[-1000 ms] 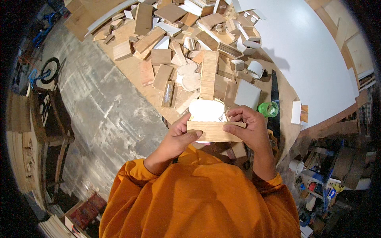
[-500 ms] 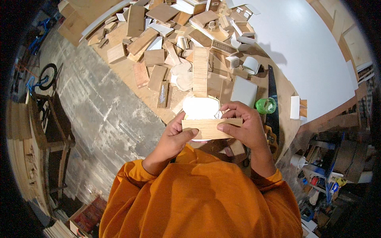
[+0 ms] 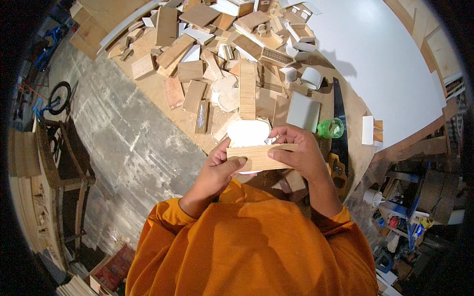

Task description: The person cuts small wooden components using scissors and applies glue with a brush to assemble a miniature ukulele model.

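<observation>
A short piece of pale wood-grain board with a rough upper edge is held level in front of my chest. My left hand grips its left end, thumb across the face and fingers behind. On the right end, my right hand has its thumb on the face and its bent fingers at the upper edge. Just beyond the board lies a bright white, rounded surface; glare hides its detail. A long wood-grain block points away from it.
Wood offcuts crowd the table beyond my hands. To the right are a handsaw with a yellow handle, a green translucent container, a white cup and a large white panel. A wooden frame stands left on the concrete floor.
My right hand has shifted slightly, its thumb and fingers moving a little up and left on the board. My left hand keeps its hold, nearly still.
</observation>
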Motion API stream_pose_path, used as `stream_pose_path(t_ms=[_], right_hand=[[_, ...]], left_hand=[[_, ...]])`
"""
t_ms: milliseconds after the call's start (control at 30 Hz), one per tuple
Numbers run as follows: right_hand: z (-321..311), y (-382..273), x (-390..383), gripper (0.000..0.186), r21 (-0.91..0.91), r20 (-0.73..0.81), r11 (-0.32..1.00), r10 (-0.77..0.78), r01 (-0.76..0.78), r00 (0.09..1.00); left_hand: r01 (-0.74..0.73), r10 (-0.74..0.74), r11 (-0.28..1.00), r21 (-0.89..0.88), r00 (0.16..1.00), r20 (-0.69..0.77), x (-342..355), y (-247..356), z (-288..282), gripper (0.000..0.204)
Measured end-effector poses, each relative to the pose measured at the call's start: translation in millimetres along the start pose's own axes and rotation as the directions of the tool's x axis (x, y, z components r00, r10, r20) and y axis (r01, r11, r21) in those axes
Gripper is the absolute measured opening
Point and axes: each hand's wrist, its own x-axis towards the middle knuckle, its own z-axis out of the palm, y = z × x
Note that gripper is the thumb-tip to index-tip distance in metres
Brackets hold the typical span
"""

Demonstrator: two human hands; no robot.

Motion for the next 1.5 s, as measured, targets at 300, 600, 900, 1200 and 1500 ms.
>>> stream_pose_path(t_ms=[300, 600, 900, 1200, 1500], right_hand=[[-1, 2, 0, 0.03, -0.013, 0.015, 1.0, 0.009, -0.009, 1.0], [-21, 20, -9, 0.024, -0.197, -0.36, 0.976, -0.156, 0.089, 0.92], [-38, 79, -73, 0.023, -0.723, -0.346, 0.652, -0.058, -0.228, 0.936], [-41, 94, -115, 0.026, -0.651, -0.488, 0.703, -0.1, -0.286, 0.867], [-34, 117, -143, 0.037, -0.598, -0.476, 0.759, -0.08, -0.256, 0.876]], left_hand=[[0.003, -0.002, 1.0, 0.008, 0.998, -0.069, 2, -7, 0, 0.041], [-0.066, 0.058, 0.997, -0.032, 0.977, -0.205, 8, -10, -5, 0.04], [0.013, -0.098, 0.959, -0.283, 0.953, -0.288, 10, 5, -19, 0.039], [0.031, -0.077, 0.987, -0.155, 0.95, -0.301, 10, 13, -14, 0.04], [0.0, -0.024, 0.997, -0.075, 0.945, -0.326, 13, 21, 4, 0.041]])
